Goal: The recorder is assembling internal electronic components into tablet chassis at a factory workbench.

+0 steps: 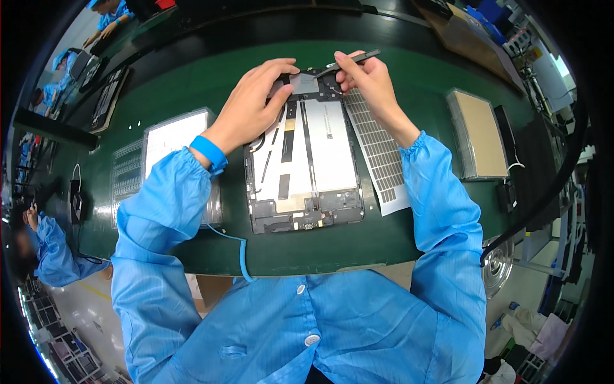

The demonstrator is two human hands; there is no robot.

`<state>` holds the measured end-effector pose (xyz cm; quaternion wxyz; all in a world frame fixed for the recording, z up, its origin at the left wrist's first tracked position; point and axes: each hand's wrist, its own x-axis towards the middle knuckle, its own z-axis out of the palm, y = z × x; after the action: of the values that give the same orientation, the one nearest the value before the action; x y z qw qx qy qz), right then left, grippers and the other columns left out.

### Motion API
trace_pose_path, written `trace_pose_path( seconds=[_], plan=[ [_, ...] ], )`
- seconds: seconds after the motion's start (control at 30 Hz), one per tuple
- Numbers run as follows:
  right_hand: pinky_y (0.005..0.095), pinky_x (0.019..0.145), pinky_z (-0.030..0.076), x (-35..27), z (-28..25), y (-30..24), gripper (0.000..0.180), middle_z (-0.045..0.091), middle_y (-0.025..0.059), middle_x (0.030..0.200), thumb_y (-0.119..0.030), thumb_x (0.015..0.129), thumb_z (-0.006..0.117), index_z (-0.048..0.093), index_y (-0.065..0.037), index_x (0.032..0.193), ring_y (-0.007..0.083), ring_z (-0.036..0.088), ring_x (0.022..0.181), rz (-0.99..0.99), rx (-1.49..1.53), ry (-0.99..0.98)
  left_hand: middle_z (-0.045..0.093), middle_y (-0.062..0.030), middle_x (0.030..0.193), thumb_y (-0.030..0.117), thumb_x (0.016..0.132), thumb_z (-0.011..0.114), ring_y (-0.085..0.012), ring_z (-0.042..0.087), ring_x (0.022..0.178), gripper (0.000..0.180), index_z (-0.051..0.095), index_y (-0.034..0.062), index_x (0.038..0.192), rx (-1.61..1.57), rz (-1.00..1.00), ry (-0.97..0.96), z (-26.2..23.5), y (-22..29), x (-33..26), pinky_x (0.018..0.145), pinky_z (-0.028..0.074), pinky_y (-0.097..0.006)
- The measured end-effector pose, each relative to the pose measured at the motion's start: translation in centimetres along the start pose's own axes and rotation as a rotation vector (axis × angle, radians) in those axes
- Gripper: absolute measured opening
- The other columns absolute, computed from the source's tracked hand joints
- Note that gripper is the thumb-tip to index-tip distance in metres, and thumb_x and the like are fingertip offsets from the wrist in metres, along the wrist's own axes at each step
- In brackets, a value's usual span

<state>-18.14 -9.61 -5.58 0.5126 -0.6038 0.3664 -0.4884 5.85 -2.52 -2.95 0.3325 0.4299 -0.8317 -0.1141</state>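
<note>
An opened tablet (336, 144) lies in front of me, its innards facing up: large white battery panels, black strips and a dark frame. Over its far left corner rests my left hand (259, 96), fingers outstretched and thumb apart, next to a silvery plate (303, 84). The fingertips touch the black part around that plate. A blue wrist strap (210, 153) circles my left wrist. My right hand (368, 83) is closed on dark tweezers (366, 57), whose tips point down and left at the plate's right side. What the tips touch is too small to tell.
Right of the tablet lies a sheet of grey rectangular labels (377, 153). Clear plastic trays (176, 131) stand at the left, and a tray stack with a tan top (476, 134) at the right. A blue cord (242, 256) hangs over the near table edge. Co-workers sit at left.
</note>
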Motion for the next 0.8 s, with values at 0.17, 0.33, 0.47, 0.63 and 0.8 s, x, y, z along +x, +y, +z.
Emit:
trace_pose_path(
  seconds=[0.17,0.33,0.47,0.63,0.8],
  plan=[
    [0.0211,0.06,0.048,-0.4,0.5,-0.2,0.031,0.063,0.0007,0.073,-0.037,0.097,0.068,0.064,-0.007,0.088,0.0069,0.058,0.062,0.005,0.013,-0.015,0.056,-0.0129,0.138,0.01,0.099,0.053,-0.0337,0.058,0.121,0.025,0.06,0.0059,0.123,0.092,0.027,-0.036,-0.2,0.2,-0.2,0.103,0.045,-0.039],
    [0.0228,0.056,0.05,-0.1,0.2,-0.2,0.033,0.066,0.0037,0.074,-0.035,0.096,0.07,0.065,-0.003,0.091,0.0081,0.06,0.061,-0.002,0.028,-0.025,0.057,-0.0124,0.136,0.011,0.099,0.054,-0.0327,0.059,0.117,0.022,0.064,0.0065,0.118,0.027,-0.021,-0.054,-0.1,0.2,0.1,0.097,0.049,-0.037],
    [0.0223,0.056,0.05,-0.3,0.1,-0.2,0.031,0.065,0.0025,0.072,-0.033,0.097,0.069,0.064,-0.004,0.089,0.0075,0.06,0.061,-0.053,-0.016,-0.024,0.057,-0.0119,0.137,0.012,0.099,0.055,-0.0327,0.057,0.12,0.025,0.067,0.0103,0.121,0.025,-0.044,-0.078,-0.2,1.0,0.1,0.101,0.047,-0.039],
    [0.0211,0.055,0.048,-1.4,0.5,-0.2,0.027,0.067,0.0038,0.071,-0.028,0.096,0.07,0.065,-0.002,0.089,0.006,0.06,0.061,-0.164,-0.096,0.033,0.057,-0.0103,0.138,0.016,0.098,0.057,-0.0325,0.05,0.128,0.034,0.069,0.0189,0.13,0.161,0.092,-0.153,-0.1,1.4,0.3,0.11,0.039,-0.043],
    [0.0208,0.055,0.043,-0.6,0.5,0.4,0.022,0.07,0.0037,0.072,-0.024,0.095,0.072,0.065,-0.003,0.092,0.005,0.058,0.062,-0.26,-0.142,0.163,0.057,-0.0063,0.143,0.017,0.1,0.053,-0.0304,0.042,0.143,0.033,0.066,0.01,0.129,0.205,0.2,-0.21,-0.1,1.0,0.3,0.122,0.023,-0.052]
  ],
)
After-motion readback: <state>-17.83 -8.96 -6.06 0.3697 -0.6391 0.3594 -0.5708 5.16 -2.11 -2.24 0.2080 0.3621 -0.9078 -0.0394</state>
